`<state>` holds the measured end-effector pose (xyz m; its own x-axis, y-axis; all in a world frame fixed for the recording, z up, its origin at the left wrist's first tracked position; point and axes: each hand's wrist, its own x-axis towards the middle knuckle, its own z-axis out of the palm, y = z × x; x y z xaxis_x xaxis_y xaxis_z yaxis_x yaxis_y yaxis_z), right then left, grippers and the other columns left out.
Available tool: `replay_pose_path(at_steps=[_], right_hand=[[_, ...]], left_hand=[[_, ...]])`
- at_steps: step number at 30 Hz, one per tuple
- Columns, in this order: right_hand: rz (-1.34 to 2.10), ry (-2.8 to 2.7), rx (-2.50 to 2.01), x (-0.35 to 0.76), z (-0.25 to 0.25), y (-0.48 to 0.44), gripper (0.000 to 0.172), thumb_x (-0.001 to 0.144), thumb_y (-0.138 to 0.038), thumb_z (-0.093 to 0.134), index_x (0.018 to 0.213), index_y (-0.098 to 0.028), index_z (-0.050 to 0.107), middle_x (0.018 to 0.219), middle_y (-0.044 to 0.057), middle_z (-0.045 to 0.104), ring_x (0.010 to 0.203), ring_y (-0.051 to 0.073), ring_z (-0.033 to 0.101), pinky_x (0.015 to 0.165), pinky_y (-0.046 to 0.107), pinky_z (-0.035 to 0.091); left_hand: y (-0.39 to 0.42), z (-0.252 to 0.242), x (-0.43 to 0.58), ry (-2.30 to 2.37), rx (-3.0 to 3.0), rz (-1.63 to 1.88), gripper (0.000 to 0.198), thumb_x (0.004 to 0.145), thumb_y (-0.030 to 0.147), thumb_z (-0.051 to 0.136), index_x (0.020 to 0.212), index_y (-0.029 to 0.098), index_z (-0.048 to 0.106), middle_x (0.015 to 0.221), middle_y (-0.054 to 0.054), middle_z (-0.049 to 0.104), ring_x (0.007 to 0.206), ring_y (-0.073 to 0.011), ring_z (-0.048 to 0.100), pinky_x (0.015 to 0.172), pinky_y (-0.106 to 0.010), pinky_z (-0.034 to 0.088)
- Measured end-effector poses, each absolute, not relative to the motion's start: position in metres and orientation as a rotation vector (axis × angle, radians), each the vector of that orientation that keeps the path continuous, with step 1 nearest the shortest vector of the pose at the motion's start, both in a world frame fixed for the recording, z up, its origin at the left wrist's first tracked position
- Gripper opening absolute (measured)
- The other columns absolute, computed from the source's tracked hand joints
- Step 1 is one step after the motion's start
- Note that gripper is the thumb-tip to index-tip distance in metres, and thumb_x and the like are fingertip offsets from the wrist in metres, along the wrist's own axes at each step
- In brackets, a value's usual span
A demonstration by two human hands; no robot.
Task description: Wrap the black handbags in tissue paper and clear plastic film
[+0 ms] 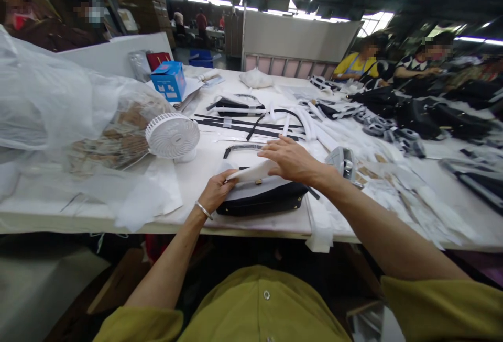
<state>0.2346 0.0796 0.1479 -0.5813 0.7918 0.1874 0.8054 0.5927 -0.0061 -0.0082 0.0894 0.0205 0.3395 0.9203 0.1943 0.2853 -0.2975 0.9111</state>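
Note:
A black handbag (261,200) with small gold studs lies at the table's near edge, its handle pointing away from me. Over its upper side is a white sheet (255,172). My left hand (216,190), with a silver bracelet at the wrist, pinches the sheet's left end between thumb and fingers. Above the sheet's right end is my right hand (288,161), palm down, its fingers spread and slightly bent; whether it touches the sheet is hard to tell.
A white fan (173,135) and a clear plastic bag (110,127) stand left, with a blue box (168,81) behind. Black straps (231,122) lie beyond the handbag. A silver-grey object (341,163) sits right of it. People work at the far right among black bags.

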Motion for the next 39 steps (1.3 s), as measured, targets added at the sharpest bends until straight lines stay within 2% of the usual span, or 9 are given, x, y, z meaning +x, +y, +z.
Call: replay_pose_path(at_steps=[4,8,11,13,16,20,27,32,39], right_hand=[[0.024,-2.625,-1.550,0.233,0.142,0.094,0.028,0.087,-0.021,0.062,0.112,-0.028,0.071,0.109,0.005,0.073,0.099,0.025,0.066,0.086,0.035,0.047],[0.359,-2.414,-1.493,0.237,0.133,0.109,0.025,0.091,-0.028,0.055,0.111,-0.027,0.071,0.106,0.002,0.073,0.095,0.020,0.065,0.083,0.031,0.046],[0.620,-2.339,-1.503,0.237,0.111,0.116,0.020,0.090,-0.028,0.056,0.101,-0.023,0.072,0.092,0.000,0.073,0.084,0.017,0.065,0.076,0.027,0.047],[0.713,-2.342,-1.530,0.238,0.092,0.115,0.019,0.090,-0.027,0.055,0.095,-0.021,0.072,0.087,0.000,0.072,0.080,0.016,0.064,0.074,0.027,0.046],[0.738,-2.338,-1.510,0.240,0.068,0.106,0.021,0.093,-0.026,0.051,0.092,-0.022,0.072,0.090,0.000,0.073,0.083,0.016,0.065,0.078,0.027,0.046],[0.652,-2.370,-1.487,0.240,0.058,0.096,0.023,0.094,-0.026,0.050,0.094,-0.022,0.072,0.095,0.002,0.074,0.086,0.018,0.066,0.083,0.029,0.046],[0.642,-2.290,-1.406,0.246,0.064,0.101,0.022,0.090,-0.020,0.054,0.102,-0.020,0.073,0.103,0.004,0.074,0.096,0.019,0.066,0.090,0.031,0.048],[0.384,-1.972,-1.370,0.260,0.078,0.093,0.020,0.090,-0.025,0.056,0.101,-0.020,0.073,0.101,0.004,0.074,0.094,0.019,0.068,0.088,0.033,0.051],[0.190,-2.584,-1.193,0.248,0.072,0.059,0.025,0.093,-0.023,0.054,0.111,-0.019,0.071,0.114,0.009,0.071,0.104,0.023,0.066,0.095,0.039,0.049]], left_hand=[[0.090,0.023,-0.007,1.081,1.683,1.037,0.045,0.084,0.044,0.056,0.120,0.018,0.062,0.096,-0.003,0.066,0.082,-0.0174,0.059,0.076,-0.029,0.050],[0.089,0.029,-0.006,1.081,1.430,1.068,0.057,0.086,0.047,0.053,0.133,0.015,0.044,0.073,0.002,0.058,0.059,-0.0128,0.055,0.058,-0.026,0.050],[0.087,0.029,-0.006,1.188,1.429,1.071,0.049,0.088,0.041,0.050,0.131,0.017,0.045,0.062,0.006,0.051,0.050,-0.0116,0.050,0.053,-0.025,0.047],[0.086,0.027,-0.004,1.304,1.556,1.116,0.041,0.086,0.034,0.052,0.123,0.018,0.053,0.069,0.002,0.055,0.059,-0.0141,0.055,0.059,-0.027,0.050],[0.083,0.028,0.001,1.414,1.921,1.203,0.038,0.081,0.020,0.054,0.118,0.017,0.059,0.111,-0.011,0.062,0.104,-0.0239,0.060,0.089,-0.038,0.051],[0.072,0.039,0.012,1.414,2.507,1.027,0.038,0.087,0.016,0.052,0.123,0.021,0.060,0.145,-0.011,0.048,0.142,-0.0299,0.032,0.117,-0.054,0.024],[0.063,0.043,0.027,1.329,2.823,0.441,0.034,0.099,0.027,0.040,0.127,0.022,0.057,0.128,-0.008,0.063,0.125,-0.0251,0.053,0.116,-0.057,0.024],[0.061,0.042,0.026,1.369,2.848,0.393,0.034,0.098,0.028,0.043,0.129,0.019,0.054,0.123,-0.008,0.064,0.112,-0.0239,0.059,0.112,-0.053,0.030],[0.063,0.039,0.025,1.388,2.838,0.518,0.033,0.099,0.032,0.042,0.127,0.018,0.055,0.116,-0.008,0.065,0.108,-0.0232,0.058,0.095,-0.040,0.043]])
